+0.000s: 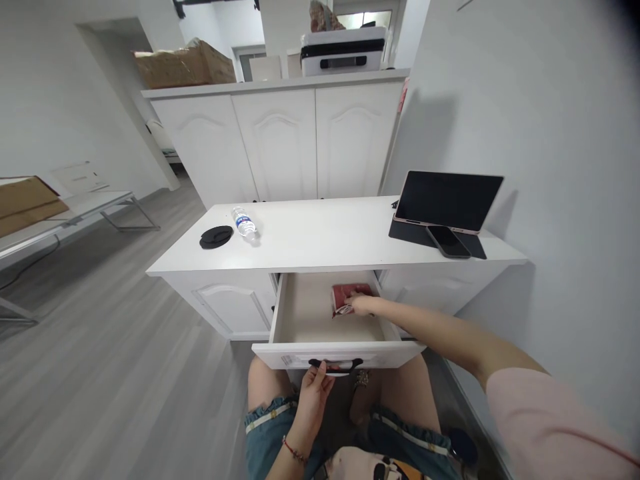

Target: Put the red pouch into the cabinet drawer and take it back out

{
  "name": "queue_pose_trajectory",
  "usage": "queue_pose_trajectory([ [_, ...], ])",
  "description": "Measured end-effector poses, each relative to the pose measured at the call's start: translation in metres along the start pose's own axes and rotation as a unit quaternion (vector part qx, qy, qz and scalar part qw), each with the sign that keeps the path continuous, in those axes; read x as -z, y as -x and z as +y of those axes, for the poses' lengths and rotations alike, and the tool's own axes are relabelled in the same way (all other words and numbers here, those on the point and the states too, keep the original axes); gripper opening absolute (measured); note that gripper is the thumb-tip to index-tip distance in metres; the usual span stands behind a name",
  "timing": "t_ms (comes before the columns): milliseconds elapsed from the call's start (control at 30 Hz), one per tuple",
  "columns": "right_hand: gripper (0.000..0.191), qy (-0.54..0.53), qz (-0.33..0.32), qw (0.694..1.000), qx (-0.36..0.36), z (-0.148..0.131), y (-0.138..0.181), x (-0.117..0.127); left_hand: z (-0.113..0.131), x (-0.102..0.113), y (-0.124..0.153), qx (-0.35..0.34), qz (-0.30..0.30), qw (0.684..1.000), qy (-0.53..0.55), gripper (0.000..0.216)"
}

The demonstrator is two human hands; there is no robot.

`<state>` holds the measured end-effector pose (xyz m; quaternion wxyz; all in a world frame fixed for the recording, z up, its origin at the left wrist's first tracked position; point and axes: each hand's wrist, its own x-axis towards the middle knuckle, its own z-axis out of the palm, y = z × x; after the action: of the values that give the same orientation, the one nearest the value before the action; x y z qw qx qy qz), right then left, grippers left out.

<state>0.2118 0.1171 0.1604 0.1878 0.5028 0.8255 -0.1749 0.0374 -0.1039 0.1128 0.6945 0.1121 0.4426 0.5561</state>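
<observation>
A white drawer (305,319) stands pulled out below the desk top, over my knees. My left hand (313,393) is closed on the left part of its black handle (345,368), with the thumb up against it. Inside the drawer, towards the right rear, lies a red soft packet (345,291) with a whitish part at its front, like a tissue pack. My right hand (364,305) reaches over the drawer's right side, with its fingers closed on the front of this packet. The fingertips are partly hidden, so the exact hold is hard to see.
On the white desk (310,233) are a water bottle (245,224) lying on its side, a black round object (216,237), a tablet (447,200) on a stand and a phone (448,241). A wall (560,167) borders the right side. Cabinets (280,147) rise behind.
</observation>
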Motion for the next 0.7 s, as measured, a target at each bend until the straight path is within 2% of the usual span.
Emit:
queue_pose_trajectory([
  [133, 0.053, 0.006, -0.069, 0.997, 0.033, -0.009, 0.018, -0.001, -0.002, 0.002, -0.001, 0.000, -0.004, 1.000, -0.001, 0.036],
  [367, 0.040, -0.013, -0.169, 0.981, 0.090, -0.027, 0.034, -0.004, 0.000, -0.001, 0.000, -0.003, 0.003, 1.000, 0.001, 0.036],
  [500, 0.040, -0.043, -0.214, 0.969, 0.113, -0.046, 0.040, -0.002, 0.002, -0.003, 0.003, -0.002, -0.005, 1.000, 0.008, 0.034],
  [600, 0.029, -0.070, -0.234, 0.963, 0.112, -0.063, 0.039, 0.001, 0.003, -0.004, 0.005, 0.003, -0.005, 1.000, 0.011, 0.034],
  [700, 0.024, -0.093, -0.219, 0.965, 0.114, -0.079, 0.034, 0.005, 0.003, -0.004, 0.005, -0.004, -0.002, 1.000, 0.013, 0.036],
])
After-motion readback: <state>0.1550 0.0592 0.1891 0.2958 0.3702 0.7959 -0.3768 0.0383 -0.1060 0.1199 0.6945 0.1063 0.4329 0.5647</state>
